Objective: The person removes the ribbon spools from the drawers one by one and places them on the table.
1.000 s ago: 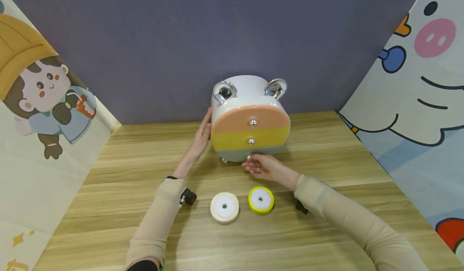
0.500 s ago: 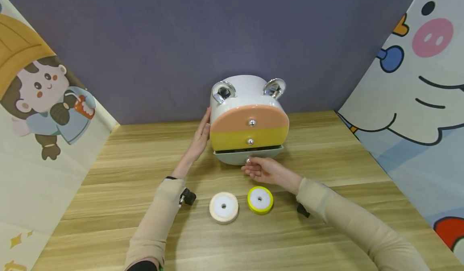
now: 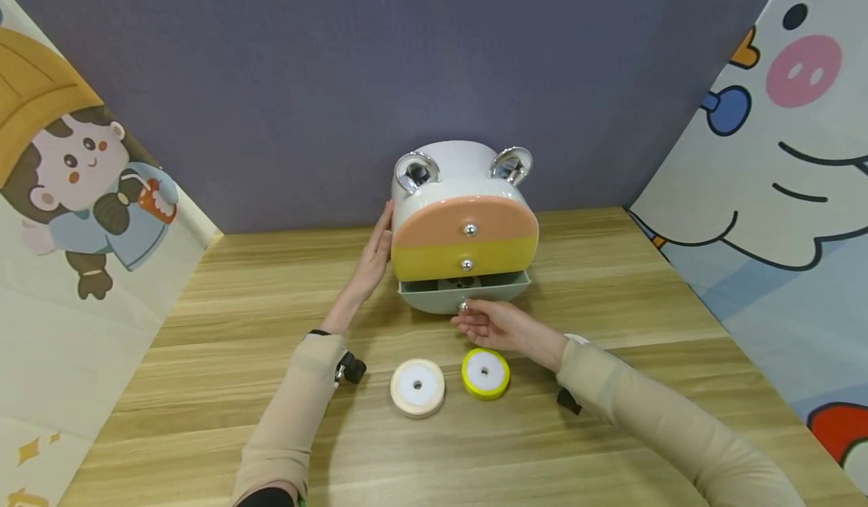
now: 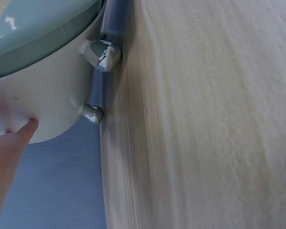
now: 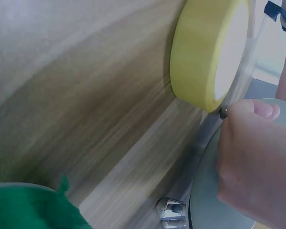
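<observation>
A small white cabinet [image 3: 450, 162] with two chrome ears and three coloured drawers stands against the back wall. Its bottom drawer [image 3: 430, 298], pale grey-green, is pulled part way out, and a pale patterned patch shows inside. My right hand [image 3: 502, 328] pinches the round silver knob [image 3: 464, 306] of that drawer between thumb and index finger. With straight fingers, my left hand [image 3: 369, 270] rests along the cabinet's left side; the left wrist view shows a fingertip against the white wall. Chrome feet [image 4: 92, 113] carry the cabinet.
In front of the cabinet lie a cream ribbon roll [image 3: 405, 400] and a yellow ribbon roll [image 3: 485, 391], the latter just below my right hand. Something green on a roll [image 5: 28, 210] appears in the right wrist view's corner. Printed panels [image 3: 746, 190] flank the wooden table [image 3: 271, 296].
The bottom drawer, closed a second ago, has slid out toward me with my right hand on its knob. My left hand stays against the cabinet's side.
</observation>
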Demonstrator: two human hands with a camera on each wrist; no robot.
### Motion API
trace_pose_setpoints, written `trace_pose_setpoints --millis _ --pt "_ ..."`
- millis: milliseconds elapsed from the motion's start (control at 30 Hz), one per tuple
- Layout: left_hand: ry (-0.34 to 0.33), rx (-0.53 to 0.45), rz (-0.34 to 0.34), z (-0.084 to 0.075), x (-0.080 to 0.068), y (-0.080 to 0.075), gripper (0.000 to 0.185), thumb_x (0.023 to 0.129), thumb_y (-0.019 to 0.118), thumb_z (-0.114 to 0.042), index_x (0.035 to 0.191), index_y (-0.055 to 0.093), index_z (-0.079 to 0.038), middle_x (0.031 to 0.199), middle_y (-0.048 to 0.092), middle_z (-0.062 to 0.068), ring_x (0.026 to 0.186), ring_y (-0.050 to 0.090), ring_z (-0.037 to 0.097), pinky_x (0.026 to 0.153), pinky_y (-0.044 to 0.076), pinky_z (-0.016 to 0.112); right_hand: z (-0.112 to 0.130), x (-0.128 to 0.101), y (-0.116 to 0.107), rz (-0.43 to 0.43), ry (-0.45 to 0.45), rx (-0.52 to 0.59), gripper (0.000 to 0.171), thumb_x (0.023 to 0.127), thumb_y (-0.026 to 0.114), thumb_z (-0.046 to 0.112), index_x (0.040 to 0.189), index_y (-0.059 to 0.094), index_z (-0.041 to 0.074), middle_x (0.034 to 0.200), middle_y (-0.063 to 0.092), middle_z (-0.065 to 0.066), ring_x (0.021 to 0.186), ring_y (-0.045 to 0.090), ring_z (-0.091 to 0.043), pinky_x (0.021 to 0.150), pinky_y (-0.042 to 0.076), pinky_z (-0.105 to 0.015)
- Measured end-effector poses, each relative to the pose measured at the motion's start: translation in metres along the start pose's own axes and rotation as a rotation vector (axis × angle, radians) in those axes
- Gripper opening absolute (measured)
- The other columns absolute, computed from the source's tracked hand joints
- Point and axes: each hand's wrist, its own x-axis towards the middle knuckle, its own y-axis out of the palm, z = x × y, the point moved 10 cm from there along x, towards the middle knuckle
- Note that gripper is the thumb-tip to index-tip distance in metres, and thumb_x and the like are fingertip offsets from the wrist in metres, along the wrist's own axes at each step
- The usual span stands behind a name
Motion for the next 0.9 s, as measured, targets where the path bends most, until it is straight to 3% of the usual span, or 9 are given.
trace_pose_setpoints --millis 467,900 --pt "-0.005 0.001 0.003 -0.001 0.0 0.001 0.053 0.11 0.022 -0.021 0.161 0.007 -0.021 0.17 -0.002 0.007 0.156 0.005 0.032 0.118 0.028 0.062 -0.01 -0.006 0.0 0.011 0.031 0.042 0.024 0.106 0.046 0.022 0.096 0.063 0.008 0.08 0.076 -0.004 0.074 0.069 -0.01 0.068 0.053 -0.019" --pt "-0.001 -0.026 0.002 0.0 0.0 0.001 0.053 0.11 0.023 -0.022 0.161 0.007 -0.022 0.17 -0.002 0.003 0.156 0.006 0.029 0.119 0.029 0.059 -0.017 -0.015 0.002 0.013 0.04 0.002 0.031 0.106 0.045 0.023 0.09 0.066 0.009 0.082 0.076 -0.003 0.072 0.069 -0.009 0.068 0.052 -0.019"
